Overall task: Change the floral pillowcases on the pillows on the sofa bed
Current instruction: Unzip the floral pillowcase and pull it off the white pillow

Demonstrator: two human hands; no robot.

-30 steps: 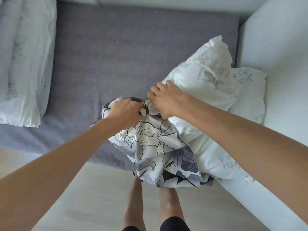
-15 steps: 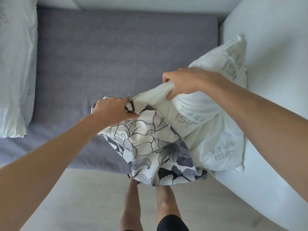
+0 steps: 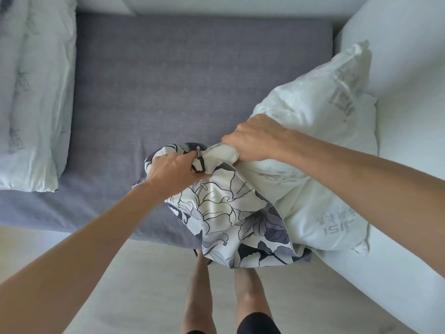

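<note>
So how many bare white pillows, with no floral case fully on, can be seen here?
2. One pillow is gripped by the right hand at the sofa bed's right side, beside the floral pillowcase. The other pillow lies at the left edge. Others may sit out of frame.

Both hands (image 3: 177, 171) (image 3: 256, 138) (fingers curled) close together

The floral pillowcase (image 3: 231, 213) is smooth cloth with a slight sheen. The sofa bed (image 3: 192, 80) is matt, coarse-woven grey fabric.
</note>
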